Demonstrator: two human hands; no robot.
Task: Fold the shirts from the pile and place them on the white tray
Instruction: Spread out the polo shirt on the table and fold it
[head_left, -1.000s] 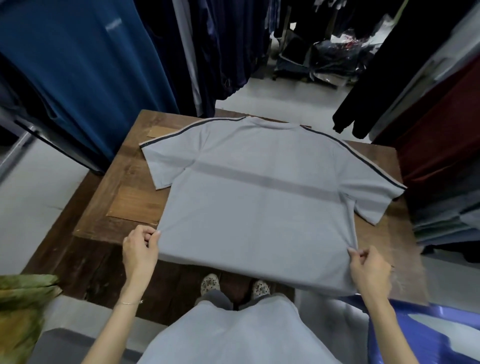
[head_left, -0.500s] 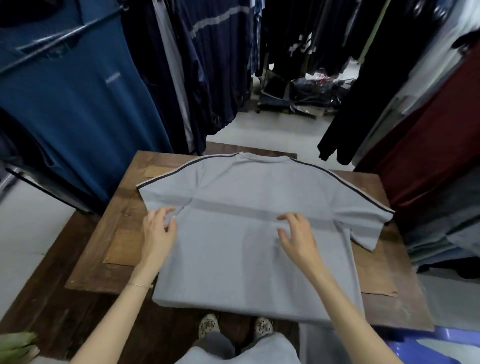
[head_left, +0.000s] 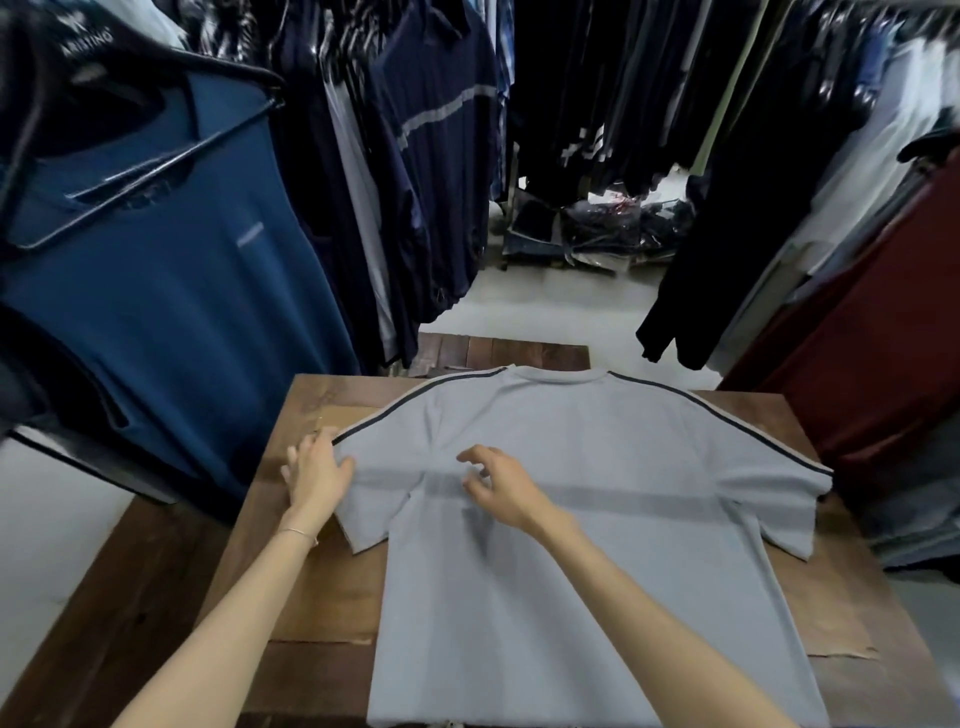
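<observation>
A light grey short-sleeved shirt with dark shoulder stripes lies flat, back up, on the wooden table. My left hand grips the outer edge of the shirt's left sleeve, thumb on top of the cloth. Over the cloth near the left armpit, my right hand has its fingers curled and apart; I cannot tell if it pinches the fabric. No white tray or pile is in view.
Racks of hanging clothes close in on three sides: a blue shirt on a hanger at left, dark garments behind, a maroon one at right. Bagged clothes lie on the floor beyond the table.
Both hands left the shirt's lower hem and moved up and left. The left hand went to the left sleeve edge, the right hand to the upper left chest. The camera tilted up.
</observation>
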